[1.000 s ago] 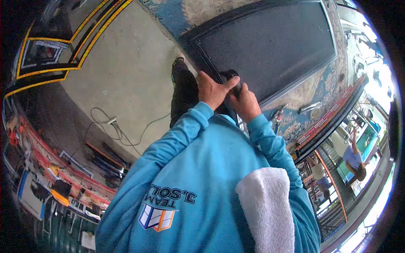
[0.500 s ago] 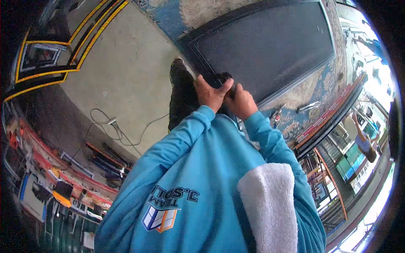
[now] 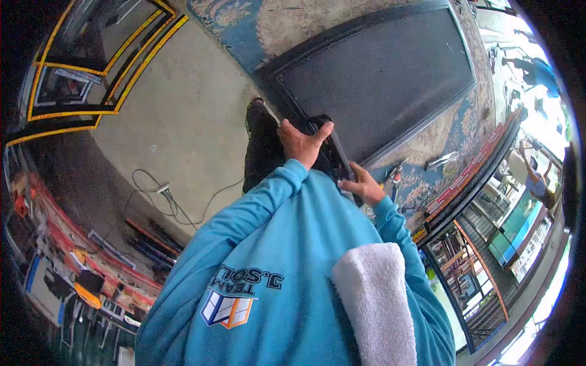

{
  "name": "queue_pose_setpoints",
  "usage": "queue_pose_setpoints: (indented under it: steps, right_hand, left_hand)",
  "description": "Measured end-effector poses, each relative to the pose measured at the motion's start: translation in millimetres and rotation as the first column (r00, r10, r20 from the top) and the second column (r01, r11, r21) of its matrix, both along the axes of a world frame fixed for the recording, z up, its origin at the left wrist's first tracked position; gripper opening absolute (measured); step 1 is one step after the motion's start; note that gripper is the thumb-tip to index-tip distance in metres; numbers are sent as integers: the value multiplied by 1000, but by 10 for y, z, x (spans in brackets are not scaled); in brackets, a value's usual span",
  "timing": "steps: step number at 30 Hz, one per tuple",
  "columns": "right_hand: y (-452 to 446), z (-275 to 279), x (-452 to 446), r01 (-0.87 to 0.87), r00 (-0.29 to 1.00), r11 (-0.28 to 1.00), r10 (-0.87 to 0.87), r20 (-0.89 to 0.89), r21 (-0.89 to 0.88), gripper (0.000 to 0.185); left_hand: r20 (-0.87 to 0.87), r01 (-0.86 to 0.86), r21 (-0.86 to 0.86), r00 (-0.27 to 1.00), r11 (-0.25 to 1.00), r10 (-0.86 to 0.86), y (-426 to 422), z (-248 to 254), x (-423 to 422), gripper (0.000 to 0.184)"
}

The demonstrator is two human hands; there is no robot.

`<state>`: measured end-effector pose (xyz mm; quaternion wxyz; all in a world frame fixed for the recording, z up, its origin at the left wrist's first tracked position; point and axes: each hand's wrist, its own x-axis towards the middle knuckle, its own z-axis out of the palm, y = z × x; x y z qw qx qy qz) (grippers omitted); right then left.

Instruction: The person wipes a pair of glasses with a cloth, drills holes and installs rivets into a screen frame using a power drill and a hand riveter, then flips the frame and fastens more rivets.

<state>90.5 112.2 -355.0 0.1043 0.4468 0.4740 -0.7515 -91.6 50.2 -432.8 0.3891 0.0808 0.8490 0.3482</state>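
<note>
Beside the dark panel (image 3: 390, 79) at upper centre, your right hand (image 3: 364, 185) pinches the bar (image 3: 340, 152) low, while your left hand (image 3: 300, 145), thumb spread near its top, probably steadies it, though its hidden grip I cannot tell.

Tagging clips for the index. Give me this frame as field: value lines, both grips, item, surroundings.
Left grip: closed on the far end of a dark bar
Right grip: at the bar's near end; fingers partly hidden, hold unclear
Dark panel: framed, lying on a patterned rug
Hand tools: on the rug, right of the panel
Cable: loosely looped on the bare floor, left
Yellow-edged frames: far left
Worn: blue top, white towel over its right side
</note>
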Motion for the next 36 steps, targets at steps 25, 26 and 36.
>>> queue_pose_setpoints:
  steps: [25,26,36]
  right_hand:
    - [-400,-371,-9,-269,947,830,135,292,489,42]
    - [-410,-431,44,-267,947,845,140,290,464,43]
    - [-5,573,177,-365,921,783,225,318,504,55]
  left_hand:
    - [786,-423,221,610,879,96,-30,174,117,60]
    - [860,-499,232,507,835,64,30,150,110,64]
    - [928,-628,240,373,740,15,30,-278,188,55]
